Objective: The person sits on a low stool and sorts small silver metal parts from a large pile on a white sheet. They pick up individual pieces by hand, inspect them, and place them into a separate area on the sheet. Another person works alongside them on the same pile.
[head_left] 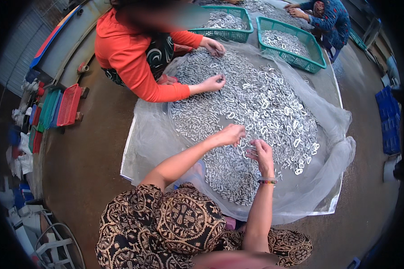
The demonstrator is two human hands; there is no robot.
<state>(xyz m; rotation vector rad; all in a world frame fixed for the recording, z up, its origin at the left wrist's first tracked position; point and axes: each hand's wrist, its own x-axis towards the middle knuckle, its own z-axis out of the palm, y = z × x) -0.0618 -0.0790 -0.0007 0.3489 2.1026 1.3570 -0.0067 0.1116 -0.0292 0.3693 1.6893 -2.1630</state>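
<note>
A wide heap of small grey oval pieces (238, 177) lies on a pale mesh sheet, with many white loop-shaped pieces (296, 130) mixed in, mostly toward the right. Over the middle of the heap, my left hand (232, 134) has its fingers pinched together and pointing right. My right hand (261, 154), with a beaded bracelet at the wrist, is close beside it with curled fingers. White loops show just under and between the fingertips of both hands. Whether the fingers grip any of them is too small to tell.
Across the heap at the left, a person in a red top (125, 58) has both hands over the pieces. Two green baskets (296, 58) of loops stand at the back; another person (330, 20) crouches beyond. Red crates (69, 105) are at left, blue crates (387, 121) at right.
</note>
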